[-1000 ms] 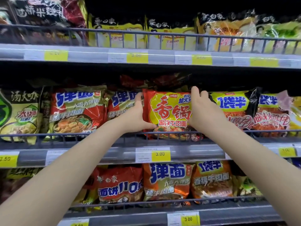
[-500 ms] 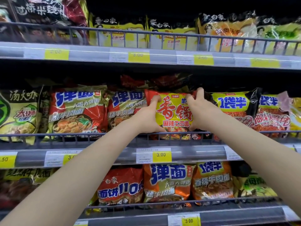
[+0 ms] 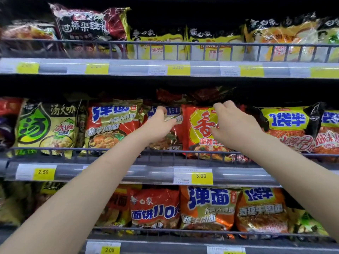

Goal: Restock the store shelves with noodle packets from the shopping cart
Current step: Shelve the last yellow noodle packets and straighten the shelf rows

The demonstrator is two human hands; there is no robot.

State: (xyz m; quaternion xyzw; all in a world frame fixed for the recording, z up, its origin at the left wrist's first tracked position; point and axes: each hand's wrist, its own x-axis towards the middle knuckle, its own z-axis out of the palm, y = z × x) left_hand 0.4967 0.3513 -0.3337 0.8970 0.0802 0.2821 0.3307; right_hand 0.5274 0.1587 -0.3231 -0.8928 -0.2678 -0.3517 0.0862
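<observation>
Tucking the red-and-yellow noodle packet (image 3: 200,132) into the middle shelf (image 3: 146,173), I had it standing upright behind the wire rail (image 3: 128,151), between the red packet with blue lettering (image 3: 165,129) on its left and the yellow-and-blue packet (image 3: 286,123) on its right. A moment before, both my hands had clamped it from either side, squeezing it narrow to fit; now that squeeze was gone and the packet had spread back to full width in its slot. My left hand (image 3: 157,125) had shifted onto the neighbouring packet, its fingers curled round that packet's crinkled top corner, seemingly to nudge it aside. My right hand (image 3: 233,125) lay over the front of the placed packet, fingers bent against its upper edge; whether it gripped or only pressed, I could not tell. I judged this packet as good as shelved, needing only a last straightening. The shopping cart was out of sight.
</observation>
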